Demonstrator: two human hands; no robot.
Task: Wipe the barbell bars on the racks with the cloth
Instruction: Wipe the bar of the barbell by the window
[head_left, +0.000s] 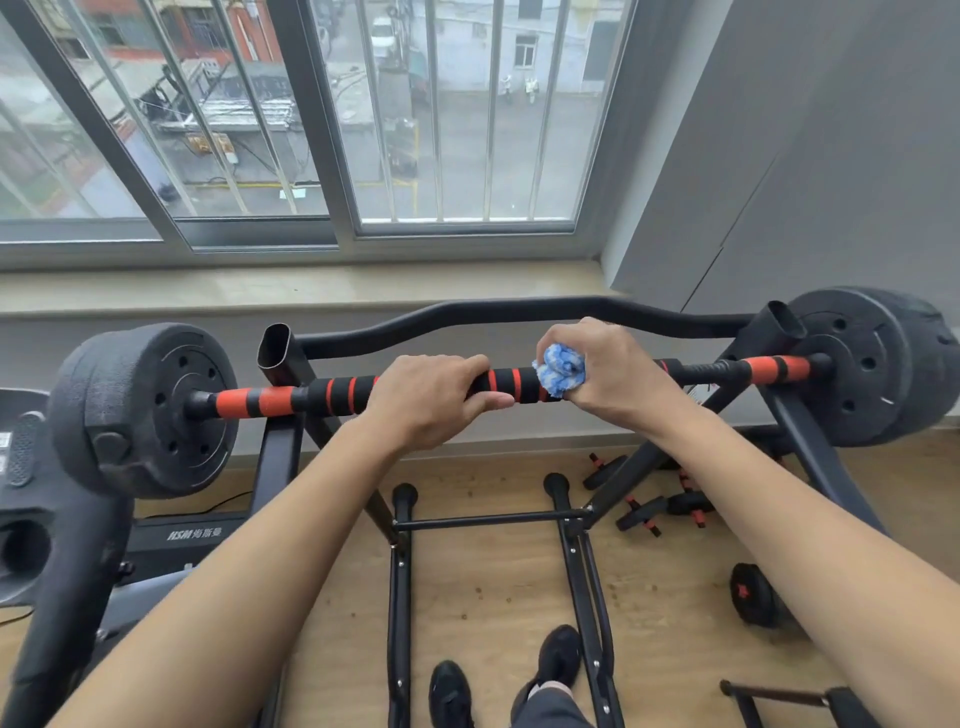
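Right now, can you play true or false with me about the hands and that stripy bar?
1. The right hand holds a crumpled blue and white cloth against the black and orange padded barbell bar. True.
2. The left hand hangs free in the air. False: it grips the bar beside the cloth.
3. The bar rests on a black metal rack with a black weight plate at each end. True.
4. The cloth lies on the wooden floor. False: it is in the right hand on the bar.
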